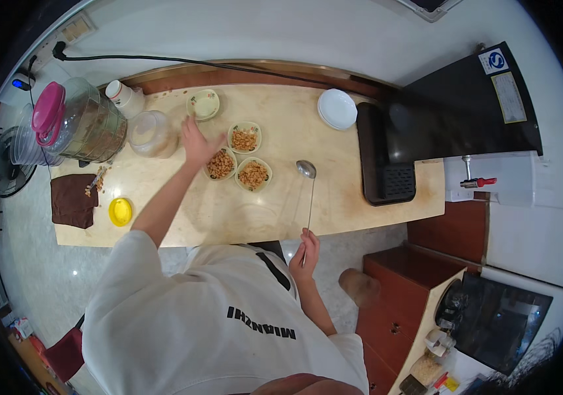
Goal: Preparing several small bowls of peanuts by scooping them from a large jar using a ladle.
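Note:
My left hand (200, 143) reaches over the table with its fingers apart and nothing in them. Its fingertips are at the near edge of an empty pale bowl (203, 104); whether they touch it I cannot tell. Close to that hand stand three small patterned bowls of brown nuts or beans: a back bowl (244, 140), a left bowl (221, 164) and a right bowl (253, 175). My right hand (304, 254), at the table's front edge, grips the long handle of a metal ladle (306, 169). The ladle's head points away from me, over the table.
Left on the table (202, 217) are a large jar with a pink lid (48, 113), a cloudy plastic jar (152, 134), a brown cloth (71, 202) and a yellow lid (120, 212). White plates (337, 109) and a black dispenser (459, 108) with drip tray stand right.

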`<state>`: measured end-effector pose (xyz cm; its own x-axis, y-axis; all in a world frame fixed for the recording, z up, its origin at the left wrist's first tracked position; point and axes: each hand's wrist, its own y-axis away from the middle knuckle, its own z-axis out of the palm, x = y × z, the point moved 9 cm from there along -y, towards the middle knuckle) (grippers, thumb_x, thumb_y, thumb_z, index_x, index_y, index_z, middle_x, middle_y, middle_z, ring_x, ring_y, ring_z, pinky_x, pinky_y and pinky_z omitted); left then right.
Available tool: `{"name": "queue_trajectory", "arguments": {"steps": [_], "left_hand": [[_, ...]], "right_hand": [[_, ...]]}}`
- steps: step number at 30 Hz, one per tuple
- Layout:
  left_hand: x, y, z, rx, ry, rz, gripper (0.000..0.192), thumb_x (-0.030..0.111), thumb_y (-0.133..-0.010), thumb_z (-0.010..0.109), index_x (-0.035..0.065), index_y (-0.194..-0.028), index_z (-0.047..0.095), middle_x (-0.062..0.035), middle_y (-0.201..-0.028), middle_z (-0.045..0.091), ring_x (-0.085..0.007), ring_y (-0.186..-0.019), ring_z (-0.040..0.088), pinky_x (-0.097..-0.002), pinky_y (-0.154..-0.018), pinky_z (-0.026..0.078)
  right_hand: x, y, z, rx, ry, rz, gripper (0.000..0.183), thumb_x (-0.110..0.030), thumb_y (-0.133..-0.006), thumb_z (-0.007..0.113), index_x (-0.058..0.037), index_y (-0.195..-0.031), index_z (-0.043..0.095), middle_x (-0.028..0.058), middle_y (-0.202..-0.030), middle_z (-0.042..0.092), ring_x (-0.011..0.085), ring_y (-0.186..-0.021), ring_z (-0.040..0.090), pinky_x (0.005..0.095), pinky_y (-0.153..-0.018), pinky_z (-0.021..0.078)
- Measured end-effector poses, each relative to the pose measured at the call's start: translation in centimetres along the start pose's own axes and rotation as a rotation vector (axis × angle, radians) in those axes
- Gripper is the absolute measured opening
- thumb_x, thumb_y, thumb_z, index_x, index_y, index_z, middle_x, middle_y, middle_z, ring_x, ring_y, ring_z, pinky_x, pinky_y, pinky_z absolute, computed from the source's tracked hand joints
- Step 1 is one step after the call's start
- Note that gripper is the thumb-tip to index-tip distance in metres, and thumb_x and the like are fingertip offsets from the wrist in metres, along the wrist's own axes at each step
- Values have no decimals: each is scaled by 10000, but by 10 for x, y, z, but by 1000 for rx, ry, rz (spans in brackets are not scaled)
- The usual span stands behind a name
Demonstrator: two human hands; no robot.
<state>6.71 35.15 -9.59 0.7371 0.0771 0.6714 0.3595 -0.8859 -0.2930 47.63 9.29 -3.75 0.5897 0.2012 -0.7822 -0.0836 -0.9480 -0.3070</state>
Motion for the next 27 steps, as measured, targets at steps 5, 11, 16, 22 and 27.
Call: {"name": "queue_trajectory", "arguments": {"steps": [5, 11, 16, 22, 27], "left_hand": [[-6, -83, 21, -25, -292, -481, 1270, 596, -679, 891, 75, -1612, 205, -302, -1599, 290, -505, -1466, 332, -576, -1194, 320], [-13, -96, 39, -349, -326, -643, 1221, 535, -685, 877, 132, -1621, 206, -246, -1543, 343, -437, -1417, 410, -532, -1171, 380], [-18, -70, 33, -395, -356, -458, 1167, 474, -700, 868, 141, -1619, 230, -256, -1537, 351, -455, -1406, 417, -531, -1160, 400], [-17, 6, -7, -353, -331, -306, 1142, 406, -685, 865, 124, -1608, 254, -279, -1500, 367, -493, -1394, 397, -562, -1158, 396], [-27, 47, -39, -307, -262, -307, 1136, 375, -668, 873, 110, -1598, 276, -275, -1461, 381, -494, -1385, 391, -574, -1121, 429]], "right_hand": [[-4, 15, -10, 6, 66, -3, 300, 71, -996, 492, 3, -1261, 615, 261, -1335, 629, 413, -1253, 590, 465, -1071, 485], [2, 39, -24, 82, 5, 98, 309, 85, -989, 489, 9, -1260, 615, 259, -1304, 641, 410, -1236, 603, 460, -1049, 504], [-2, 38, -28, 107, 39, 92, 309, 87, -988, 494, 18, -1262, 619, 249, -1290, 665, 410, -1222, 610, 458, -1045, 505], [-9, 32, -13, 73, 20, 44, 298, 84, -994, 502, 26, -1261, 621, 245, -1282, 674, 412, -1219, 611, 456, -1046, 502], [-11, 28, 11, 27, -48, 17, 282, 63, -1008, 505, 28, -1263, 620, 234, -1286, 676, 415, -1226, 604, 460, -1058, 490]]}}
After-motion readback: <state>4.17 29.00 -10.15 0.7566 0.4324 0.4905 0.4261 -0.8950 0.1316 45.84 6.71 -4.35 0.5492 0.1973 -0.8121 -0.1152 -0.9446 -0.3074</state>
